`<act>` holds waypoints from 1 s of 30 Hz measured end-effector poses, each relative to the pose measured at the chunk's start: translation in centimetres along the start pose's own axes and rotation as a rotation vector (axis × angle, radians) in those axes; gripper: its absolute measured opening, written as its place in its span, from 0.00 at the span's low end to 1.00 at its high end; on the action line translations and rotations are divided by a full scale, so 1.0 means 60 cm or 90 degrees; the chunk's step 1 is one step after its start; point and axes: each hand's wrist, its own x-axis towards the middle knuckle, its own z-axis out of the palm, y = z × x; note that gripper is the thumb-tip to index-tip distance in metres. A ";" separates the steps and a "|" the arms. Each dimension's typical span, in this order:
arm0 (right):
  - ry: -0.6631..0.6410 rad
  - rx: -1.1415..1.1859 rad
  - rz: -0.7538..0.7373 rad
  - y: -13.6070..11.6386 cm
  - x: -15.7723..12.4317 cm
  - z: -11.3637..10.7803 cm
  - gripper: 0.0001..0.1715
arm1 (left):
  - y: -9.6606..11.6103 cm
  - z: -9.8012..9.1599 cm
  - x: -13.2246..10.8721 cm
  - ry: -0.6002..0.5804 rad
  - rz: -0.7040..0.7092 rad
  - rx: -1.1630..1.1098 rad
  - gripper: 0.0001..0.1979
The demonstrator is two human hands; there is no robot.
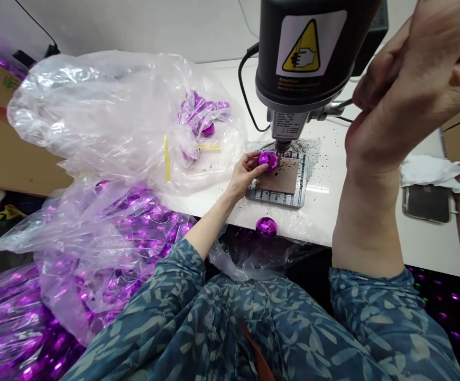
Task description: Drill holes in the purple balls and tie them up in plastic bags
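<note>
My left hand (242, 177) pinches a shiny purple faceted ornament (268, 161) between thumb and fingers. It holds the ornament over a brown board (281, 180) on the slotted metal base (299, 198), close beside the chuck (283, 146) of a black drill press (305, 87). My right hand (396, 90) is raised at the upper right, its fingers curled round the end of the press's metal lever (339, 107); the grip itself is partly hidden. Another purple ornament (266, 227) sits at the table's front edge. Whether a drill bit touches the held piece I cannot tell.
Dark shavings are scattered round the base. On the left, a clear plastic bag (95, 121) holds some purple pieces, and a larger bag (107, 264) bulges with them. A phone (427, 202) and white tissue (432, 172) lie at right. Cardboard boxes flank the white table (321, 211).
</note>
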 end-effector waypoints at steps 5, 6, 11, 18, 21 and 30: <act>-0.021 0.011 0.010 -0.017 -0.002 0.006 0.43 | -0.006 0.009 0.004 -0.026 0.035 0.056 0.36; -0.018 0.009 0.009 -0.019 -0.003 0.006 0.43 | -0.005 0.011 0.003 -0.028 0.040 0.059 0.36; -0.003 -0.004 0.000 -0.017 -0.006 0.005 0.43 | -0.002 0.018 0.000 -0.049 0.069 0.112 0.36; 0.016 -0.047 0.032 -0.012 -0.008 0.004 0.43 | -0.007 0.018 -0.009 -0.034 0.146 0.300 0.33; 0.002 -0.038 0.032 -0.017 -0.010 0.003 0.43 | -0.009 0.027 -0.014 -0.067 0.197 0.285 0.31; -0.020 -0.036 -0.062 -0.030 -0.042 -0.022 0.37 | -0.013 0.034 -0.011 -0.119 0.198 0.181 0.32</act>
